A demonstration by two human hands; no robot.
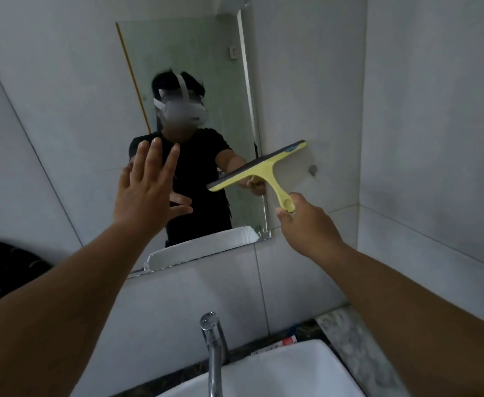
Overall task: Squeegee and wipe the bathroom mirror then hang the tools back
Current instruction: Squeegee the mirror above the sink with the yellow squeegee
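Note:
A frameless mirror (195, 53) hangs on the white tiled wall above the sink. My right hand (306, 224) grips the end of the handle of a yellow squeegee (263, 167). Its dark rubber blade is tilted, straddling the mirror's right edge and the wall. A small grey wall hook (312, 169) sits just right of the blade. My left hand (146, 187) is raised in front of the mirror's lower left part, fingers spread, holding nothing. No cloth is visible.
A chrome faucet (213, 348) rises over a white basin (278, 371) at the bottom. A marble counter (346, 325) runs to the right, with a small red-and-white packet (288, 341) behind the basin. A dark object (3, 265) lies at the left edge.

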